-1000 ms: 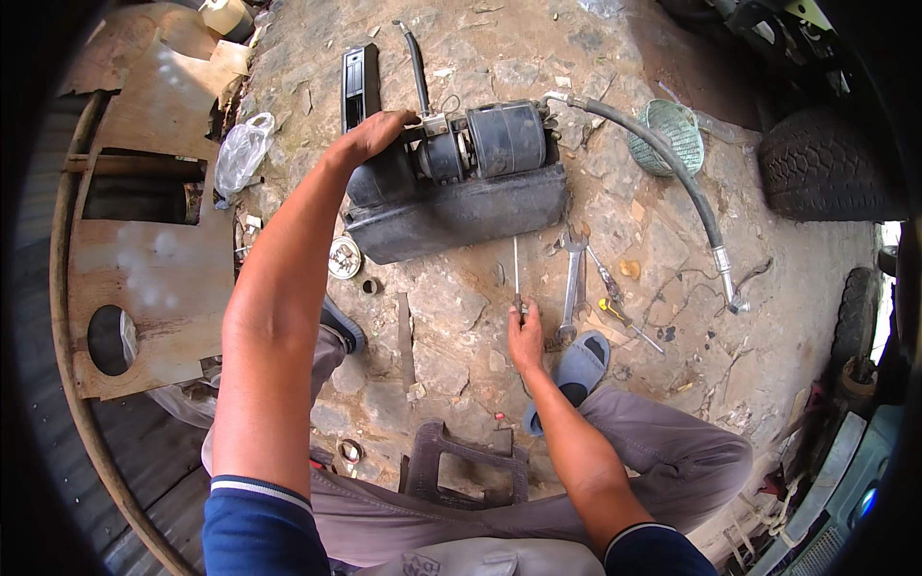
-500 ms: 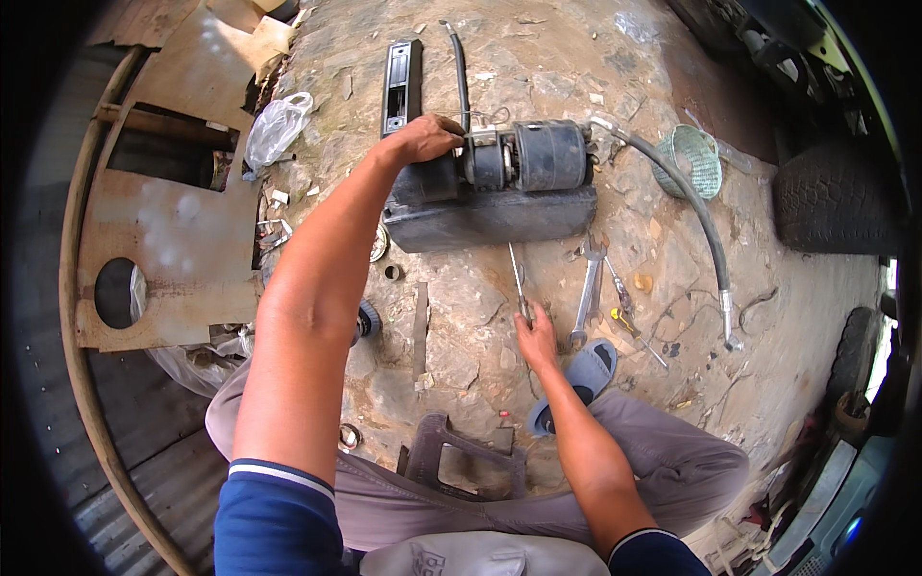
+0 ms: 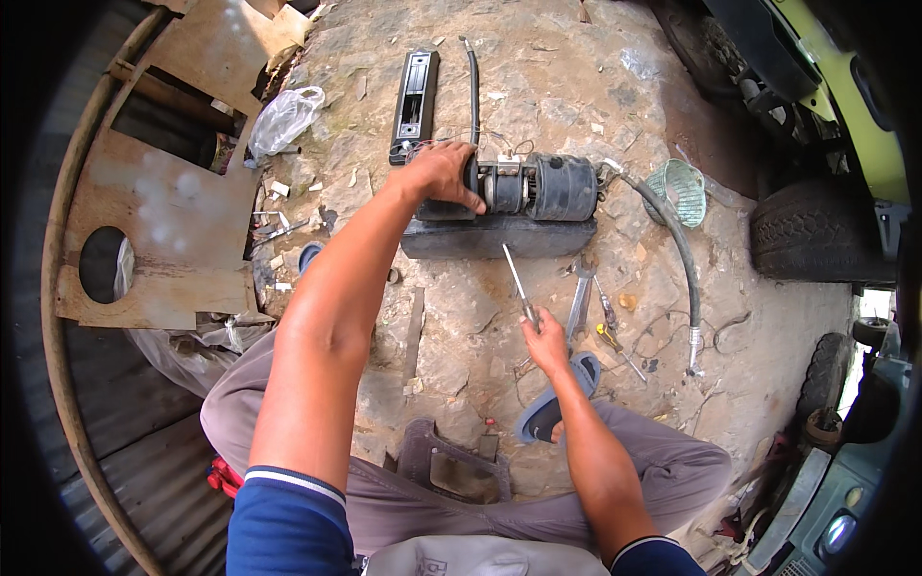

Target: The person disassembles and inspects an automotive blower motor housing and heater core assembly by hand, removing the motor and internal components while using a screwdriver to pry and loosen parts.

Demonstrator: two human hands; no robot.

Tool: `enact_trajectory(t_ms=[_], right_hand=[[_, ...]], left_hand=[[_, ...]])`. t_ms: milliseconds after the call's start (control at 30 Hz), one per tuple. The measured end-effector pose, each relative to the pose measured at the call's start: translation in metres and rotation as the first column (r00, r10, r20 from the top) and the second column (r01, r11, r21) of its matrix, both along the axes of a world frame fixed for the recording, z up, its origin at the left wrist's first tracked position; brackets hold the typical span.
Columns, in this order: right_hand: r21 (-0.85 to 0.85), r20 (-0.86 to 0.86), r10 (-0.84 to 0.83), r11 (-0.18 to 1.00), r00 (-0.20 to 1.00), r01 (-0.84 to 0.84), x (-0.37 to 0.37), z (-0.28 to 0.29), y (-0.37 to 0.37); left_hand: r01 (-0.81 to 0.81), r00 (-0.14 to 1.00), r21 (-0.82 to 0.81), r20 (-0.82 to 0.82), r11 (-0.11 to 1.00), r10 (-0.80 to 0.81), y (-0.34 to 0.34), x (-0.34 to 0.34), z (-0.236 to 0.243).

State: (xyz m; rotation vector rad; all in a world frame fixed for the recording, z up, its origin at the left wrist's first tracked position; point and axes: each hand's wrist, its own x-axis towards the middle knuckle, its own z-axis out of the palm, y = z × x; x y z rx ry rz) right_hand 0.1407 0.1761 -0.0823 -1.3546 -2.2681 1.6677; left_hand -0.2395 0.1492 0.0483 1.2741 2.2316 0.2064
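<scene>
A black blower unit (image 3: pixel 499 237) lies on the ground ahead of me, with a drum-shaped housing (image 3: pixel 565 188) at its right end and a motor (image 3: pixel 505 189) in the middle. My left hand (image 3: pixel 444 178) is closed over the left housing, thumb toward the motor; the hand hides much of that end. Below the unit, my right hand (image 3: pixel 545 343) grips a screwdriver (image 3: pixel 519 280) by its handle. Its shaft points up and left, the tip close to the unit's near edge; whether they touch I cannot tell.
Right of the screwdriver lie a wrench (image 3: pixel 579 305) and a yellow-marked tool (image 3: pixel 607 333). A thick hose (image 3: pixel 680 252) curves past a green basket (image 3: pixel 679 192). Beyond my left hand are a long black part (image 3: pixel 415 106) and a plastic bag (image 3: pixel 286 120). A tyre (image 3: pixel 816 235) stands right.
My left hand has shifted toward the motor, its thumb now spread down over the housing. The screwdriver is still in my right hand, tilted slightly more. My left foot has moved outward; the view has shifted slightly.
</scene>
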Motion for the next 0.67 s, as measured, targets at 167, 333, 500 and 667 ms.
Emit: enact_trajectory(t_ms=[167,333,500,667], right_hand=[[0.033,-0.021,-0.039,0.999,0.999,0.039,0.003,0.007,0.01],[0.079,0.028,-0.014,0.997,1.0,0.012,0.0,0.013,0.005],[0.044,-0.005,-0.045,0.998,0.999,0.045,0.0,0.01,0.0],[-0.034,0.034,-0.062,0.997,0.998,0.063,0.0,0.001,-0.001]], left_hand=[[0.058,0.978,-0.057,-0.195,0.997,-0.068,-0.016,0.019,0.005],[0.045,0.977,-0.038,-0.208,0.998,-0.052,-0.02,0.022,0.003],[0.042,0.981,-0.02,-0.19,0.999,-0.045,-0.019,0.022,0.002],[0.042,0.984,-0.021,-0.175,0.999,-0.045,-0.017,0.017,0.0]])
